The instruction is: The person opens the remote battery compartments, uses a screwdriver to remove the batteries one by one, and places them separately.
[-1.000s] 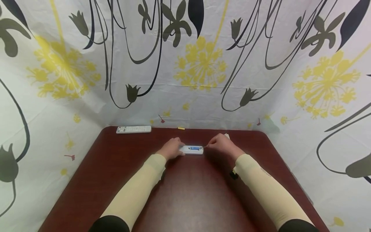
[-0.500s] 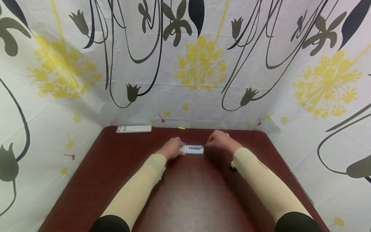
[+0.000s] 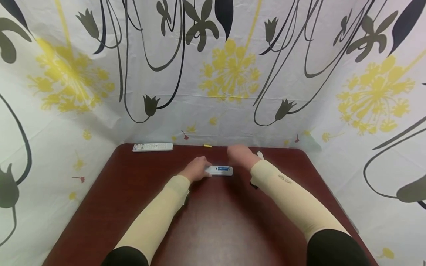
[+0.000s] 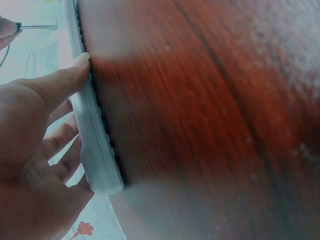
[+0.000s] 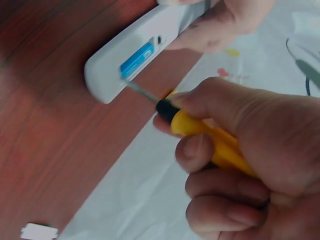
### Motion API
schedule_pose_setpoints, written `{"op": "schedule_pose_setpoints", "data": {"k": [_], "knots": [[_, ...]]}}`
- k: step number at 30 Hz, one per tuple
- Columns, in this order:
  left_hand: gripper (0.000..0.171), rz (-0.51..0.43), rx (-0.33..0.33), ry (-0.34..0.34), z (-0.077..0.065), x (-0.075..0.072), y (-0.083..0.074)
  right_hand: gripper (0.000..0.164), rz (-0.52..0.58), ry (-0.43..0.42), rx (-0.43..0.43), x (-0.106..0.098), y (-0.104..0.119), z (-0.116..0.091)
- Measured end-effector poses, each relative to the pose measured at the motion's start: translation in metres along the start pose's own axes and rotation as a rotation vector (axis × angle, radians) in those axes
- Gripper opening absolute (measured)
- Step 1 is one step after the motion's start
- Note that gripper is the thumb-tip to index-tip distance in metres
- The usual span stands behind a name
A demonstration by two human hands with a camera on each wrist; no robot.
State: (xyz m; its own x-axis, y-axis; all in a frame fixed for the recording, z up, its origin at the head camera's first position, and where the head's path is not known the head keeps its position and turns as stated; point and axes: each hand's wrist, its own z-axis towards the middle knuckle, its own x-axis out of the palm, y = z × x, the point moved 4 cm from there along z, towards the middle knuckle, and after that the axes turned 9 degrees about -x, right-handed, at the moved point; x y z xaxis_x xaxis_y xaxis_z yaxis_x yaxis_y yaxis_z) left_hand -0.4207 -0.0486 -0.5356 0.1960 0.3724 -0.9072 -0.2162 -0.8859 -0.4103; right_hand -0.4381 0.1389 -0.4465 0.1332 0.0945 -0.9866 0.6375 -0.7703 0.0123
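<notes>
A white remote control (image 3: 227, 173) lies back side up on the table, its battery compartment uncovered. Inside sits a blue battery (image 5: 137, 60). My left hand (image 3: 196, 169) holds the remote's left end, thumb along the near side and fingers on the far side, as the left wrist view shows. My right hand (image 3: 242, 156) grips a screwdriver with a yellow and black handle (image 5: 220, 145). Its metal shaft reaches the battery's end at the compartment edge; whether the tip touches the battery I cannot tell. In the head view the right hand hides the screwdriver.
Another white remote (image 3: 153, 147) lies at the table's far left corner. A small yellow piece (image 3: 207, 145) is at the back edge. A small white cover (image 3: 260, 155) lies beyond the right wrist. Patterned cloth (image 3: 229, 122) hangs behind the dark red table (image 3: 219, 221).
My right hand has moved left and farther back, swinging round over the right end of the remote. The left hand and the remote have stayed in place.
</notes>
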Motion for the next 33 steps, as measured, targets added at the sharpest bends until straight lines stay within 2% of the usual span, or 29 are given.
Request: {"op": "schedule_pose_setpoints", "data": {"k": [5, 8, 12, 14, 17, 22, 27, 33], "knots": [[0.048, 0.005, 0.004, 0.012, 0.002, 0.0, 0.001, 0.01, -0.027, 0.036, -0.008, -0.005, 0.009, 0.007], [0.047, 0.008, -0.006, 0.007, 0.005, 0.001, 0.001, 0.018, 0.05, 0.037, -0.006, -0.003, 0.003, 0.006], [0.045, -0.012, 0.003, 0.014, 0.006, 0.006, -0.001, 0.027, 0.191, 0.042, -0.071, 0.009, -0.008, 0.001], [0.046, -0.014, 0.026, 0.036, 0.005, 0.009, -0.004, 0.032, 0.217, 0.067, -0.1, 0.015, -0.011, -0.004], [0.048, -0.007, 0.043, 0.038, 0.003, 0.01, -0.007, 0.034, 0.222, 0.054, -0.099, 0.01, -0.015, -0.011], [0.048, 0.013, -0.013, -0.022, -0.001, 0.0, -0.002, 0.028, 0.191, -0.02, -0.125, -0.002, -0.024, -0.015], [0.048, -0.006, -0.013, -0.006, -0.003, -0.003, -0.003, 0.031, 0.222, 0.021, -0.107, 0.008, -0.035, -0.015], [0.047, -0.017, -0.025, -0.006, -0.001, 0.001, -0.001, 0.032, 0.255, -0.014, -0.127, 0.012, -0.037, -0.015]]}}
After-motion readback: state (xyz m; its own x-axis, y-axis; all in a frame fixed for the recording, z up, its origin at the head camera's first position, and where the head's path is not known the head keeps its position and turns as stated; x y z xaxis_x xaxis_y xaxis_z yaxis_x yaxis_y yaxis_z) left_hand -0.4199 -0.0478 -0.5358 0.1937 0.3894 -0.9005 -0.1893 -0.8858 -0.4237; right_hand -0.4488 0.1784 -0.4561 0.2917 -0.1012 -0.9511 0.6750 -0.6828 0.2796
